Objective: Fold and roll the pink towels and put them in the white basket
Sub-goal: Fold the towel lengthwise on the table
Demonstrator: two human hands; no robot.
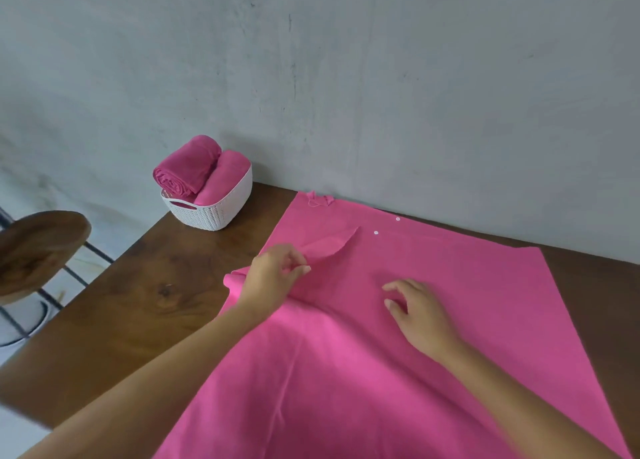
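A large pink towel point(433, 306) lies spread over the wooden table point(138, 303), its far edge near the wall. My left hand point(273, 275) pinches a raised fold of the towel near its left edge. My right hand point(419, 316) hovers just above or on the towel's middle with fingers loosely curled, holding nothing. At the table's far left corner stands the white basket point(214, 209), with two rolled pink towels point(187, 168) in it, one lying on top.
A grey wall point(381, 78) runs directly behind the table. A round wooden stool point(38, 247) with a black metal frame stands off the table's left edge. Bare wood shows left of the towel and in front of the basket.
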